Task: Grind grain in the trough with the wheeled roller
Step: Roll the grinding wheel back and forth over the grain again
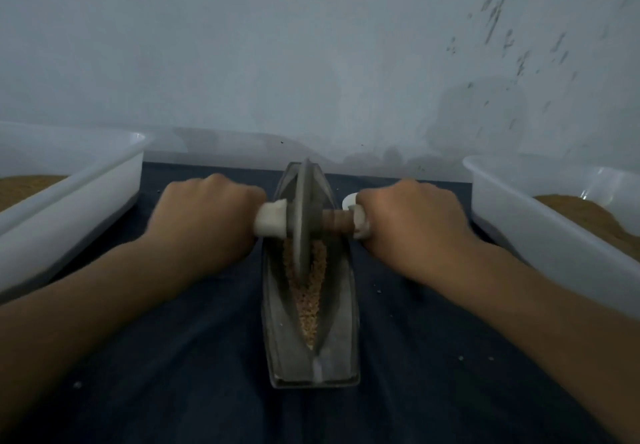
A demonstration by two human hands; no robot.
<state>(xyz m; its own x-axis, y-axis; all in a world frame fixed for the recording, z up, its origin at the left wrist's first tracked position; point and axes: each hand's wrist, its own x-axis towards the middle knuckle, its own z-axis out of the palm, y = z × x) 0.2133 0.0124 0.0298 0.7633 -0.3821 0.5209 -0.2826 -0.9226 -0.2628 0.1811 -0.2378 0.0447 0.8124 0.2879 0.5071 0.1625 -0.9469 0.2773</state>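
A grey boat-shaped trough [341,339] lies lengthwise on a dark blue cloth, straight ahead of me. Yellow-brown grain [308,301] fills its narrow groove. The roller's grey wheel [304,215] stands on edge in the groove, over the far half of the trough. A brown axle runs through the wheel, with white-wrapped handles on both sides. My left hand [204,215] grips the left handle [270,220]. My right hand [412,218] grips the right handle [358,217]. Both fists sit level with the wheel's hub.
A white plastic tub [86,198] holding brown grain stands at the left, and another white tub [540,236] with grain at the right. A pale wall rises close behind the trough. Small crumbs dot the dark cloth [173,391].
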